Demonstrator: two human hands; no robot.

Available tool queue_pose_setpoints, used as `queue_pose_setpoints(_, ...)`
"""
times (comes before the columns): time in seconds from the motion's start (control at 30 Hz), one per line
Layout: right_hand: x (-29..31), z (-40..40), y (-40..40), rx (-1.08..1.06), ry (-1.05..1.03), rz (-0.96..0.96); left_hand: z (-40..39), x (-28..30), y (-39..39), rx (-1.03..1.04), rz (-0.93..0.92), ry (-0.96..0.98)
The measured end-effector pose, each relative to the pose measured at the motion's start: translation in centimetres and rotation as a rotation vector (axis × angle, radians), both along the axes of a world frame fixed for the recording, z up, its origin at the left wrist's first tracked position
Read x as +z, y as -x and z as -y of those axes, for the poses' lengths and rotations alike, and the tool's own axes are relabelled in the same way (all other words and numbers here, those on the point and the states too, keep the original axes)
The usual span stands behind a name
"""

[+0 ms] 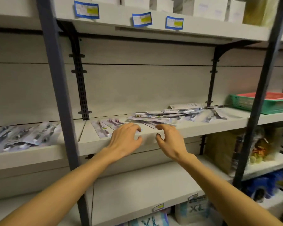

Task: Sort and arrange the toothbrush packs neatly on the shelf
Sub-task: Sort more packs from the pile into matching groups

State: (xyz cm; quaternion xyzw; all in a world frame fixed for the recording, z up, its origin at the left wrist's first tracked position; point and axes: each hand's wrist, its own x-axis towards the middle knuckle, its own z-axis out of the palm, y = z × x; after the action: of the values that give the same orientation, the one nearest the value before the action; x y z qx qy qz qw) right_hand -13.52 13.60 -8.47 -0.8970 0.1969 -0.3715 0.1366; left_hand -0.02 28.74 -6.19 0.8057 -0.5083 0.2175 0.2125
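Where the middle shelf (194,132) meets its front edge, both hands reach in side by side.

Left hand (127,137): palm down, fingers loosely curled, grip apart and holding nothing; fingertips at the lower ends of the laid-out packs.

Right hand (168,139): fingers and thumb spread in a curve, grip apart, empty; fingertips near the closest card of the heap, contact not clear.

Laid-out toothbrush packs (104,127): a few, flat, side by side, left part of the middle shelf, purple-headed brushes.

Heap of toothbrush packs (173,115): many, overlapping at mixed angles, centre to right of the same shelf.

Further packs (23,137): piled on the neighbouring shelf section, left of the grey upright (59,95).

Green basket (245,103): far right, holding a red tray (268,96).

Price labels (141,19): blue-bordered, on the upper shelf edge.
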Motion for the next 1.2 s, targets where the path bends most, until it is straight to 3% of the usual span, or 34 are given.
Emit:
queue_pose_setpoints(0.33,3.4,13.8,-6.4,-0.015,0.040,-0.205,12.6,0.9,-5.5,0.031,-0.068,0.012)
queue_pose_setpoints(0.5,3.1,16.6,-9.8,0.015,0.080,-0.370,13.7,1.4,-7.9,0.128,-0.087,-0.003)
queue_pose_setpoints(0.63,3.2,17.7,-11.3,0.153,0.023,-0.308,11.5,1.3,-10.0,0.228,-0.122,0.006)
queue_pose_setpoints(0.87,4.1,15.0,-14.5,0.293,0.041,-0.102,5.4,1.0,-13.4,0.502,-0.235,0.126)
queue_pose_setpoints(0.97,5.1,11.9,-16.6,0.368,-0.139,-0.029,3.6,1.0,-13.9,0.589,-0.279,0.184)
queue_pose_setpoints(1.1,5.3,6.4,-19.4,0.491,-0.395,-0.131,2.1,0.6,-14.5,0.628,-0.332,0.247)
queue_pose_setpoints(1.2,4.1,3.2,-20.6,0.556,-0.325,-0.243,1.3,0.2,-14.7,0.662,-0.412,0.236)
